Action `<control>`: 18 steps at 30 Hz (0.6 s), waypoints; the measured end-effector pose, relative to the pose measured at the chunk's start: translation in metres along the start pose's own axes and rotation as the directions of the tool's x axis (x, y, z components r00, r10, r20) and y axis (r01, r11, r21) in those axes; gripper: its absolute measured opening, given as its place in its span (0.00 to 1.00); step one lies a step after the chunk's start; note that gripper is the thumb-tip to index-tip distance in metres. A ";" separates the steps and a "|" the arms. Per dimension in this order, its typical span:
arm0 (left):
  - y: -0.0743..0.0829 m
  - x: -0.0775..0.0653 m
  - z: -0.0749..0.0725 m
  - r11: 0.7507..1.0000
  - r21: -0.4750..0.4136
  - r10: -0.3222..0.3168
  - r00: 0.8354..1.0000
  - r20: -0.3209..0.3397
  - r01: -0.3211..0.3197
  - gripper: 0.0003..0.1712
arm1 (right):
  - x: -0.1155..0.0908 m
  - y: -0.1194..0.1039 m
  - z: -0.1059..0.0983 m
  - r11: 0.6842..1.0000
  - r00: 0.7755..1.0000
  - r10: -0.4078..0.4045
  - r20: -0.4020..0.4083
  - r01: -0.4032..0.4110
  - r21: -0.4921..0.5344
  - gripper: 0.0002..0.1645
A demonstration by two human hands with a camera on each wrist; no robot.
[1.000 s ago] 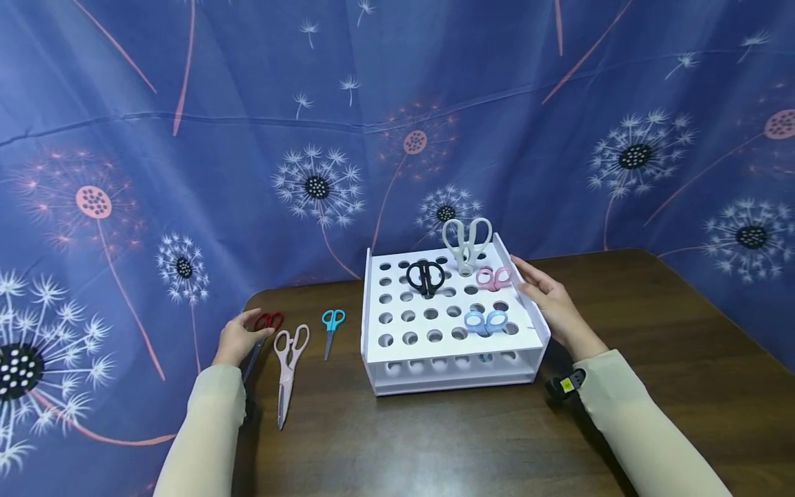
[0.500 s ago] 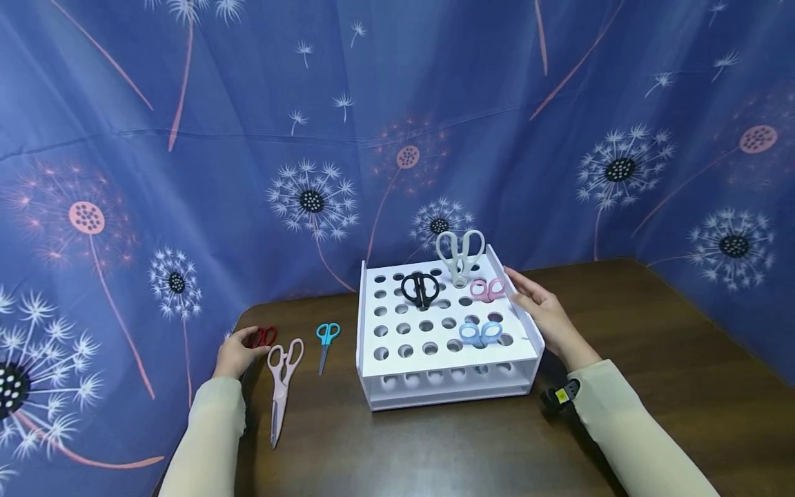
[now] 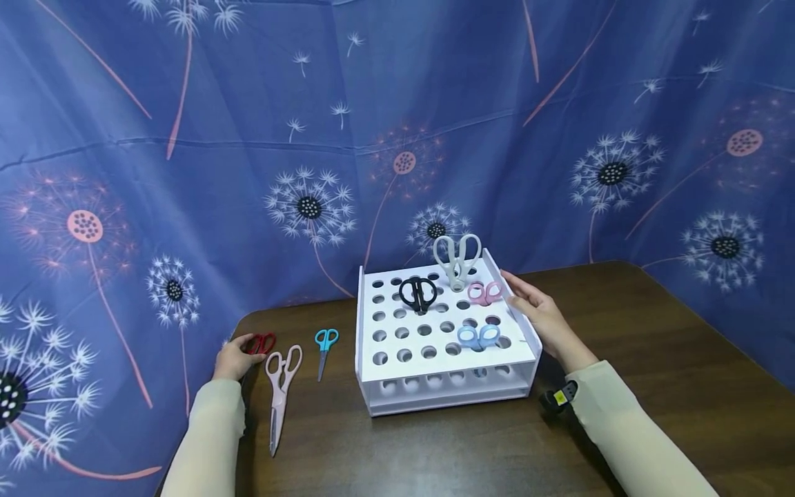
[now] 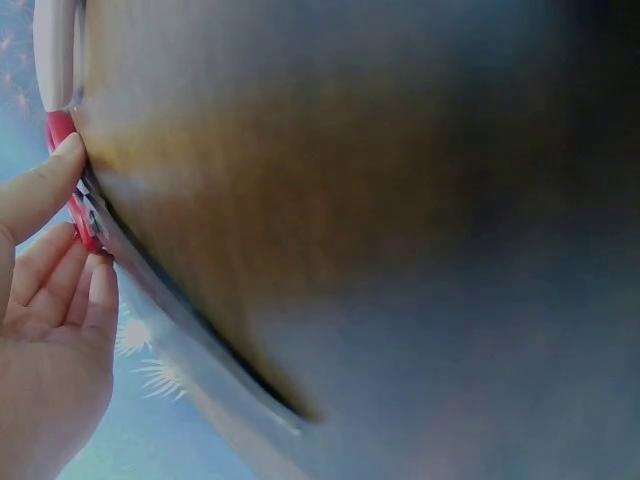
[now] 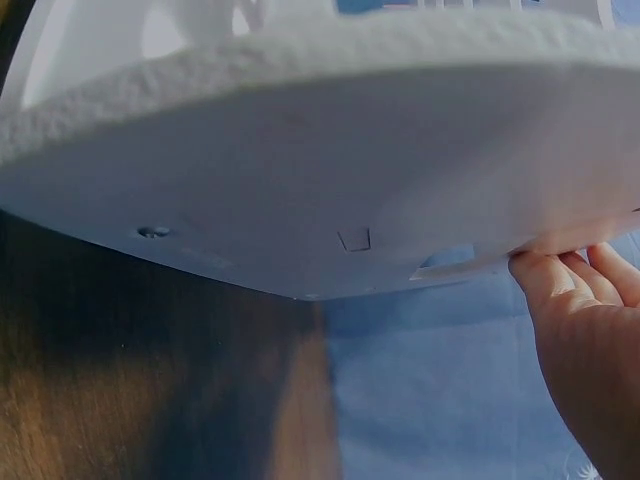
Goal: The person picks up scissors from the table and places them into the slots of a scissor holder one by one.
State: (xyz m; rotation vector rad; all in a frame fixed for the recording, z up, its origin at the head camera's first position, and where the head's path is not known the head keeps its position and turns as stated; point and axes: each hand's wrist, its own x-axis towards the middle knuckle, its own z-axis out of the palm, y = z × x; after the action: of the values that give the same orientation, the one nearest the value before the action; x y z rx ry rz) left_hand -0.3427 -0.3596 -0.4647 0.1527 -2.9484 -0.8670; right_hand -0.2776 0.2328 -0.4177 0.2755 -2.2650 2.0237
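In the head view, my left hand (image 3: 233, 359) is at the table's left edge, thumb and fingers pinching a pair of scissors by their red handle (image 3: 263, 343). The left wrist view shows the thumb and fingers on either side of that red handle (image 4: 62, 130), with metal blades (image 4: 200, 330) pointing away from it. My right hand (image 3: 543, 317) holds the right side panel of a white rack (image 3: 397, 369) with rows of round holes. Standing in the rack are black-handled scissors (image 3: 418, 295), whitish scissors (image 3: 457, 259), pink scissors (image 3: 484, 293) and light blue scissors (image 3: 478, 337).
Pale pink scissors (image 3: 281, 393) lie right beside the left hand, blades toward the near side. Small turquoise-handled scissors (image 3: 325, 348) lie between them and the rack. A blue dandelion-print curtain (image 3: 348, 83) hangs along the back and left of the brown wooden table (image 3: 459, 455).
The head view has tilted upward, so everything sits lower in it. My left hand stays at the red scissors, and my right hand remains on the rack.
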 end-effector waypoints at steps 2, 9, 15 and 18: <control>0.000 0.000 -0.001 1.000 0.003 -0.008 1.000 -0.002 0.008 0.37 | 0.000 0.000 0.001 1.000 1.000 -0.005 0.006 0.005 0.010 0.34; 0.002 0.000 0.000 0.999 -0.032 -0.041 0.999 -0.016 0.041 0.38 | -0.003 0.000 0.001 0.997 0.999 -0.037 0.009 0.036 0.067 0.34; 0.003 0.000 -0.001 1.000 0.004 -0.028 0.999 -0.045 0.028 0.40 | -0.002 0.000 0.000 0.998 1.000 -0.029 0.003 0.029 0.053 0.35; 0.001 -0.002 -0.005 1.000 0.017 -0.014 0.999 -0.032 0.014 0.40 | 0.000 0.000 0.001 0.998 1.000 -0.026 0.009 0.025 0.053 0.35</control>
State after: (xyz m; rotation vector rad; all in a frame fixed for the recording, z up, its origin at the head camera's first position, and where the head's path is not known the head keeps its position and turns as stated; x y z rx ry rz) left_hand -0.3404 -0.3609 -0.4597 0.1867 -2.9293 -0.8333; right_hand -0.2770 0.2319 -0.4176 0.3175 -2.2042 2.0766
